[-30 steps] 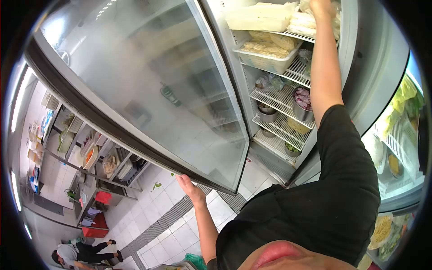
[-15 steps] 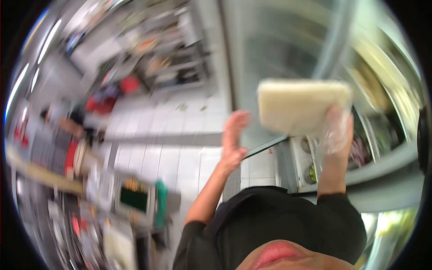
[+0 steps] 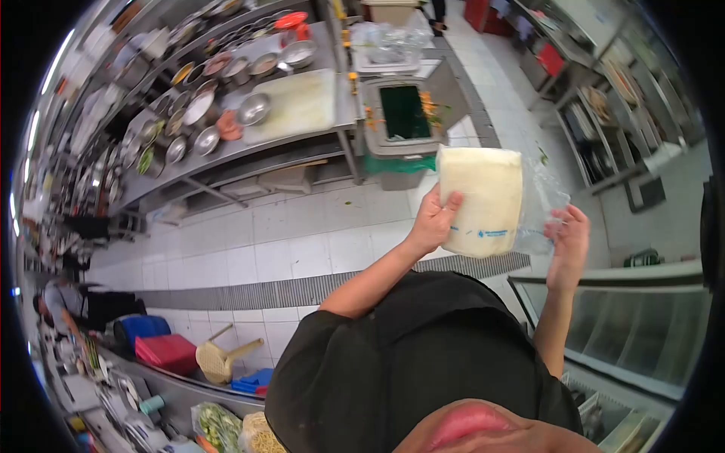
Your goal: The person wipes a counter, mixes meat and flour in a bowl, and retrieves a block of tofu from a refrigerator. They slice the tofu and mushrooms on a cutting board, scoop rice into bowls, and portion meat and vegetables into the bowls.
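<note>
In front of my chest is a pale cream, roughly square block (image 3: 483, 200) in clear plastic, with small blue print along its lower edge. My left hand (image 3: 434, 220) is closed around its left side, the thumb lying on the front face. From the block's right side spreads the loose, crumpled end of the clear plastic bag (image 3: 538, 208). My right hand (image 3: 568, 234) pinches that loose plastic between thumb and fingers, apart from the block itself.
A steel worktable (image 3: 226, 167) holds several metal bowls and a white cutting board (image 3: 302, 106). Beside it stands a grey bin (image 3: 404, 79) with a dark green liner. A glass-fronted door (image 3: 627, 325) is low at right. At far left, a person (image 3: 68, 306) bends over a counter.
The view has swung from the open refrigerator toward the worktable. My left hand, empty before, now grips the block. My right hand has shifted from the block to the bag's loose end.
</note>
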### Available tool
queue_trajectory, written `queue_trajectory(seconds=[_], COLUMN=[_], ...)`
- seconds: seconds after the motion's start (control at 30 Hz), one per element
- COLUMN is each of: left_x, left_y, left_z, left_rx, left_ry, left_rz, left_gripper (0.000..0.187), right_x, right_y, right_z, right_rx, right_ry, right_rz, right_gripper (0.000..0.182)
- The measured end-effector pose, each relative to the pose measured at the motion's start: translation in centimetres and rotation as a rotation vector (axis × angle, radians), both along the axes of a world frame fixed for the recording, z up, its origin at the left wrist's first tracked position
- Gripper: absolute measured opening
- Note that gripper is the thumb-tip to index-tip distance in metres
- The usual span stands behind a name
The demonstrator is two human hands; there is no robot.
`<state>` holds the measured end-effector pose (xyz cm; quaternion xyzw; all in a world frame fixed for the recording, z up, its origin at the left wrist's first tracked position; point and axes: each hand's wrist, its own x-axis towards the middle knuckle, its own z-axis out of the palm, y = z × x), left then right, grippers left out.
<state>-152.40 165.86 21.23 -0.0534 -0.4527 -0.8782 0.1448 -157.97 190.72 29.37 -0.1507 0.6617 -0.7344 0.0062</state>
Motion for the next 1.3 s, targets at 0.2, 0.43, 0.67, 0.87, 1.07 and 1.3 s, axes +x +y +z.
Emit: queue_trajectory(seconds=[0.2, 0.43, 0.67, 0.87, 1.07, 1.3], left_x=[8.8, 16.6, 19.5, 16.1, 6.0, -5.1], left_y=[-12.1, -18.4, -23.0, -30.8, -37.9, -45.8], left_z=[-0.4, -3.7, -2.9, 2.7, 8.0, 9.0], left_rx=[-0.254, 0.122, 0.021, -0.532, -1.519, -1.788], left_ry=[-0.076, -0.037, -0.114, -0.105, -0.257, 0.046], left_rz=[0.474, 0.836, 1.191, 1.163, 1.043, 1.26], left_gripper=[0.044, 0.045, 0.047, 0.04, 0.016, 0.014], right_x=[0.6, 2.7, 3.9, -0.7, -7.0, -15.4], right_y=[-17.6, -30.8, -39.6, -47.3, -55.3, -61.3], right_z=[-3.8, -3.4, -1.6, -8.6, -12.0, -14.2], right_rx=[0.17, 0.33, -0.159, 0.061, -0.214, -0.418], right_ry=[-0.049, 0.616, -0.245, -0.683, -0.573, -0.545], right_rz=[0.262, 0.349, 1.062, 1.221, 1.183, 0.977], right_gripper=[0.047, 0.037, 0.023, 0.027, 0.033, 0.036])
